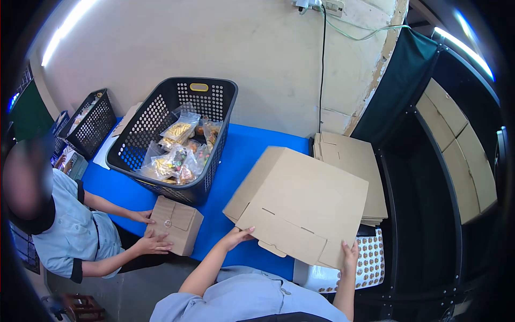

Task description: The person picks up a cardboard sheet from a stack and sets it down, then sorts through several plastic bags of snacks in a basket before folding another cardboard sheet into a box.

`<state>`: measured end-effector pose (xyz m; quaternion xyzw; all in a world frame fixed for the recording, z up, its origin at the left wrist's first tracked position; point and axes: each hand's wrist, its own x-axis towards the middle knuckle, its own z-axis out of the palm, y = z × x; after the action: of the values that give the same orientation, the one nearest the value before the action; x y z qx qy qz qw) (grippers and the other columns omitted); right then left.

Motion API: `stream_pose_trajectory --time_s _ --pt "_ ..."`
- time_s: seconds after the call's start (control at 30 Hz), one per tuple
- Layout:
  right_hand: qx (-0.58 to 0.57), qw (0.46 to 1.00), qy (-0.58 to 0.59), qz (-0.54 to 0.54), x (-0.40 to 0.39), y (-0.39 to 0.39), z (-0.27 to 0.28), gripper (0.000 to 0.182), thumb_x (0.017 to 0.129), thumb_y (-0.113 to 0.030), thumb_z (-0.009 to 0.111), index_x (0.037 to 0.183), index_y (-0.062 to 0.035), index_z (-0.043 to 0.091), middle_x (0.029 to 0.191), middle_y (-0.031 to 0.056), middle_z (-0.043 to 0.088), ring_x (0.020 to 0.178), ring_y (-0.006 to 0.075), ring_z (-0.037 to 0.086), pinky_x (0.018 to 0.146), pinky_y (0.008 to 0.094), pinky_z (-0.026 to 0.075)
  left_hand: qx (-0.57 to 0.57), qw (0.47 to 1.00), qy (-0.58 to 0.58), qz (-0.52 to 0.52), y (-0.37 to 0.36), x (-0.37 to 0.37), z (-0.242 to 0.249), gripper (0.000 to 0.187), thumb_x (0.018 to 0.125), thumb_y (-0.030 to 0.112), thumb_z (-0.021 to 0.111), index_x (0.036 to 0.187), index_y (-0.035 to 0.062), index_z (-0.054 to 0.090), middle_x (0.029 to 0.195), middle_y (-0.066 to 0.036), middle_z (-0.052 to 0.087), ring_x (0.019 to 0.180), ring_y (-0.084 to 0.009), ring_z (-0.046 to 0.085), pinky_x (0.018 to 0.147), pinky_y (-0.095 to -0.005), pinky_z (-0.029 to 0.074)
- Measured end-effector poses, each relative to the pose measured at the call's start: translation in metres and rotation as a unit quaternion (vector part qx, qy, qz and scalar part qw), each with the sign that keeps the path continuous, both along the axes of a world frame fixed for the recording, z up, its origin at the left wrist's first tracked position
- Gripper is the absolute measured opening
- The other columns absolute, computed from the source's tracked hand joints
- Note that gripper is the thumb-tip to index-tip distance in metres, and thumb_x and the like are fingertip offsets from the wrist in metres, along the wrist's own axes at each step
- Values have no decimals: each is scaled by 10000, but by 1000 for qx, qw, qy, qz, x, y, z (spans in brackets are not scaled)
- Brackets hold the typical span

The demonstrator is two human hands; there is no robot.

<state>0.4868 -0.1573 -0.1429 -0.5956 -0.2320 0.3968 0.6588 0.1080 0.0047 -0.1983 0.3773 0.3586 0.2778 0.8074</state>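
Cardboard box point(303, 201): flat, tan, unfolded; left hand point(237, 236) and right hand point(350, 256) grip edges.

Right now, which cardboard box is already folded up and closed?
The small box under the co-worker's hands; the one my hands hold is still flat.
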Motion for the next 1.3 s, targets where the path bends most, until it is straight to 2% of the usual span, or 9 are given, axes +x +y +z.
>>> stream_pose_trajectory --time_s 0.1,0.17,0.37,0.43,0.6,0.9,1.07,1.13,1.3 --pt "32 998 -16 48 7 10 32 463 939 -209 535 1334 -10 398 1268 125 524 1141 198 524 956 334 425 -52 994 -95 13 0 14 -12 457 926 256 577 1301 29 444 1205 -140 589 1092 -236 598 927 -378 487" --pt "180 954 217 102 -5 14 57 504 971 -359 445 1348 -28 401 1297 122 500 1186 194 491 973 363 414 -90 984 -153 16 -1 25 -13 434 933 256 567 1293 42 452 1197 -131 596 1074 -231 608 911 -369 494" --pt "7 956 -93 279 -31 48 -58 640 930 -385 540 1406 -27 305 1391 100 426 1296 238 390 1070 404 313 -142 925 -351 -24 -8 73 32 382 958 237 521 1291 58 465 1232 -111 581 1115 -205 583 961 -340 455" --pt "102 925 -250 269 -100 56 4 533 870 -183 650 1317 -13 415 1308 121 469 1254 235 402 1012 382 347 -122 930 -344 -48 -10 96 47 404 954 255 529 1302 61 459 1257 -106 564 1144 -191 560 973 -329 443" --pt "124 982 -137 -22 -131 96 39 379 933 -225 583 1162 61 484 1114 125 558 1025 168 524 916 323 411 -163 930 -315 -101 -12 137 50 406 970 276 500 1315 69 447 1238 -79 564 1079 -181 590 978 -352 451" --pt "236 942 -120 -204 -62 114 127 444 986 -177 460 1333 68 333 1239 173 515 1039 202 557 855 307 473 198 837 -21 -510 1 118 86 472 972 356 487 1303 21 443 1172 -125 573 965 -175 602 899 -330 453" --pt "275 874 -380 -122 -25 106 131 357 961 -127 498 1244 87 454 1058 179 617 882 219 629 713 333 516 178 905 117 -368 32 81 61 500 971 399 461 1324 45 448 1211 -126 557 1014 -189 588 925 -342 437" --pt "234 758 -607 -47 -29 110 141 296 860 32 535 1149 98 549 930 210 651 819 309 659 682 356 515 140 952 138 -235 44 62 69 464 979 366 425 1320 54 455 1225 -130 554 1035 -202 587 929 -348 435" --pt "261 660 -672 210 -50 110 130 569 637 137 537 1172 -47 599 1168 146 625 979 284 649 820 381 528 78 976 125 160 71 3 76 465 979 400 348 1289 77 474 1233 -117 563 1052 -216 584 919 -378 428"
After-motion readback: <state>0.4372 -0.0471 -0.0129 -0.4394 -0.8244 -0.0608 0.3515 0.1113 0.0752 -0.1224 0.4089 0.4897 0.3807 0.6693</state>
